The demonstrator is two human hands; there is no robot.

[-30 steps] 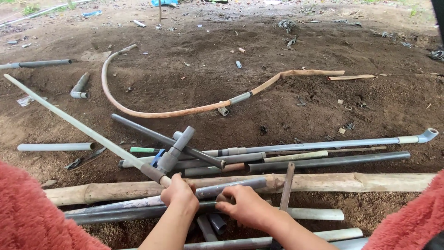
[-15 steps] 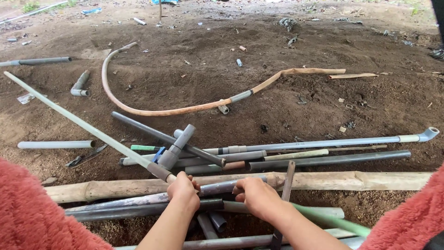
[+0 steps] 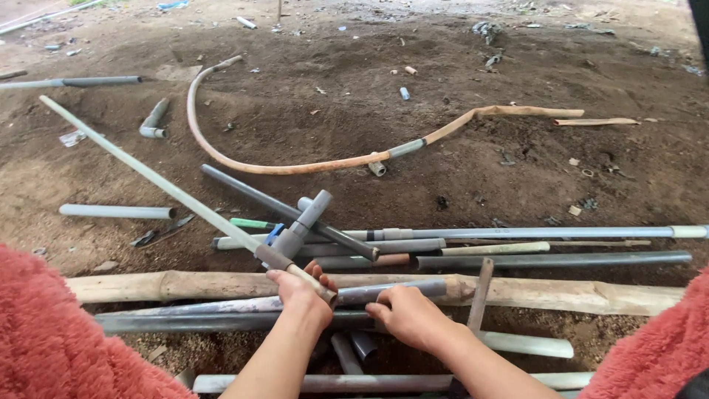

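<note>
Grey plastic pipes lie stacked against the bamboo pole (image 3: 561,292), which we judge keeps them off the dirt. Our left hand (image 3: 299,292) is closed around the long thin pipe (image 3: 155,181) crossing above that pole; our right hand (image 3: 406,314) rests curled on the dusty grey pipe (image 3: 221,304) just below it.

Under the fingers of the left hand (image 3: 301,294) lies a matt grey plastic pipe (image 3: 159,180), dusty and scuffed. Beneath the right hand (image 3: 408,315) fingers runs a dull grey tube (image 3: 221,305) smeared with dirt. Just beyond both sets of fingers sits a rough, pale wooden pole (image 3: 561,292). Further off, an orange hose (image 3: 281,165) looks rubbery and matt. Fuzzy red cloth sleeves (image 3: 52,332) flank the wrists.
</note>
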